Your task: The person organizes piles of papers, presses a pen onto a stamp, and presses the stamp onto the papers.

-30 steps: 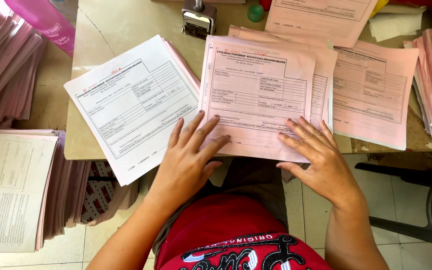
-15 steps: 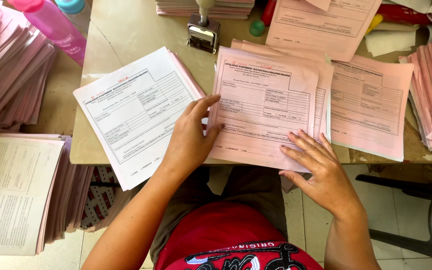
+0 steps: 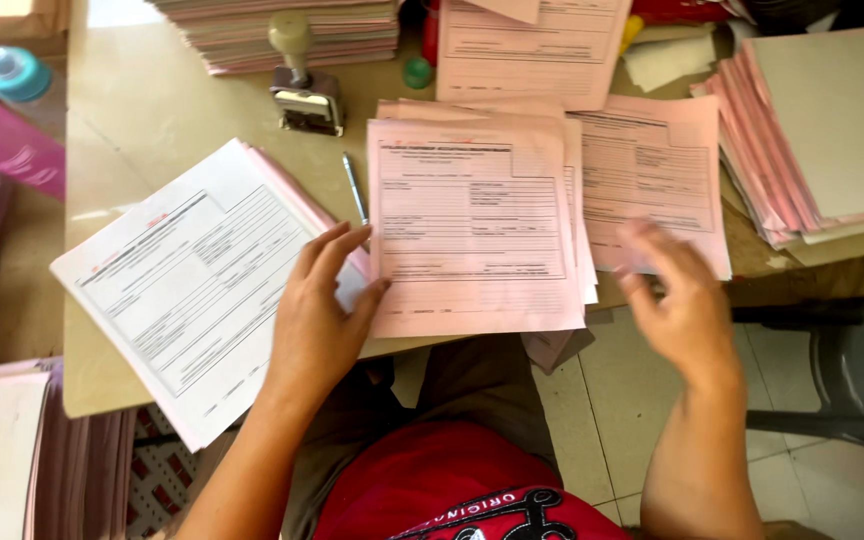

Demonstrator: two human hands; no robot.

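Left hand lay flat with fingers spread, gripping nothing, its fingertips against the left edge of the pink form stack and its palm over the white form stack. Right hand was blurred, fingers loosely open and empty, hovering at the stack's right over another pink form, part of which it hid. Only a strip of a pen showed between the two stacks. Beyond it stood a stamp on the table.
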